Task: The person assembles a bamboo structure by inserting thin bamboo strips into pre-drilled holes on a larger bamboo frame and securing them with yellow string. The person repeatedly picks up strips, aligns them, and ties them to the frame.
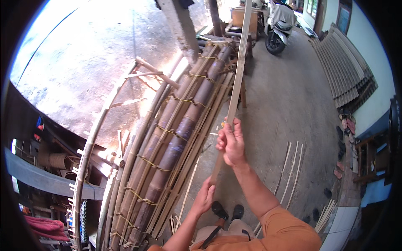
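Observation:
A long, flat bamboo strip rises away from me, slanting up past the top edge of the view. My right hand is closed around it, thumb on top, in the middle of the view. A small yellow bit shows by the fingers of that hand; what it is I cannot make out. Lower down, my left hand grips the near end of the strip, its fingers partly hidden. To the left of both hands lies a rack of thick bamboo poles tied with yellow cord.
Thin bamboo strips lie on the concrete floor at right. Corrugated sheets lean on the right wall, with sandals nearby. A scooter stands at the back, near a concrete post. A bamboo ladder curves along the left.

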Demonstrator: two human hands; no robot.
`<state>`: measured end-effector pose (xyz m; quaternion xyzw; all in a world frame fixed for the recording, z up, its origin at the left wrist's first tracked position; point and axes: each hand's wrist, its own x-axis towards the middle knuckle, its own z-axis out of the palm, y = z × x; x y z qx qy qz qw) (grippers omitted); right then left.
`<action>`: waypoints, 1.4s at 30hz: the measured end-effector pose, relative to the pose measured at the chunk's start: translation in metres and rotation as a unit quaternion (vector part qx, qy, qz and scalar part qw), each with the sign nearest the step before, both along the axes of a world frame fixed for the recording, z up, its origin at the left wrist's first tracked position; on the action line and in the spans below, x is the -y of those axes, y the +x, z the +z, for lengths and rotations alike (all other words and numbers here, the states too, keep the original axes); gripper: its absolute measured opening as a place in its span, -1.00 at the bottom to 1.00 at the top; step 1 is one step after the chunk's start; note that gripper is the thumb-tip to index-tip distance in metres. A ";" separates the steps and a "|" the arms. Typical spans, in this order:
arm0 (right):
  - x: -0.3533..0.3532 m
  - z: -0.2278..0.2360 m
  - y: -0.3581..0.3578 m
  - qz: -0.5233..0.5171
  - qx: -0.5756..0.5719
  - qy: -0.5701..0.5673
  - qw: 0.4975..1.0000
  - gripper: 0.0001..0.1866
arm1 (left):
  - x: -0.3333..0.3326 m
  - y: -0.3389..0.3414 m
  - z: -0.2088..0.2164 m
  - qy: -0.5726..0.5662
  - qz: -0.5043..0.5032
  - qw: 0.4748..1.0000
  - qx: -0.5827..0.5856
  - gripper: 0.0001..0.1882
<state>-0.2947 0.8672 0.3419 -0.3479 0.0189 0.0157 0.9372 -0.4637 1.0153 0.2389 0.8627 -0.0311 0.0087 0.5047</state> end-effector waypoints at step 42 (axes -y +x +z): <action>0.162 -0.059 0.582 0.055 0.222 -0.611 0.758 -0.60 | 0.061 0.691 0.048 0.357 0.195 0.913 0.030 -0.73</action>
